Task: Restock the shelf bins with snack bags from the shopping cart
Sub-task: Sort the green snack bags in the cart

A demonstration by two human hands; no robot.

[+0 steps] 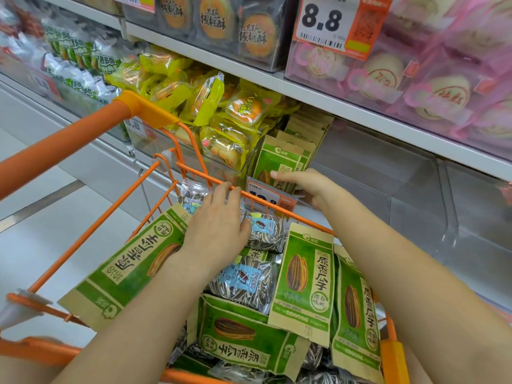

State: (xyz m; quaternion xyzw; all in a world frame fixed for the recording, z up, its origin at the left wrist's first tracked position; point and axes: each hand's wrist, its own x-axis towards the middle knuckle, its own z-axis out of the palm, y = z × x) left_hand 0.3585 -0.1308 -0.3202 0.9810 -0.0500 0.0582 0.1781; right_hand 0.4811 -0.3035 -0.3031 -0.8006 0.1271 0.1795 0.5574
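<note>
While white shelves (pixel 346 112) hold snacks, pale floor (pixel 41 231) lies beside.

I see open room in the clear bin (pixel 415 195) right of the green bags (pixel 279 164); the cart rim (pixel 277 207) (orange wire) and price tag (pixel 266 199) bar its front.

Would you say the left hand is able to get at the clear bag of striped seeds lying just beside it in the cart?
Probably yes. The left hand already lies flat in the cart, its thumb against the clear seed bag, which sits on top of the pile with nothing over it.
</note>
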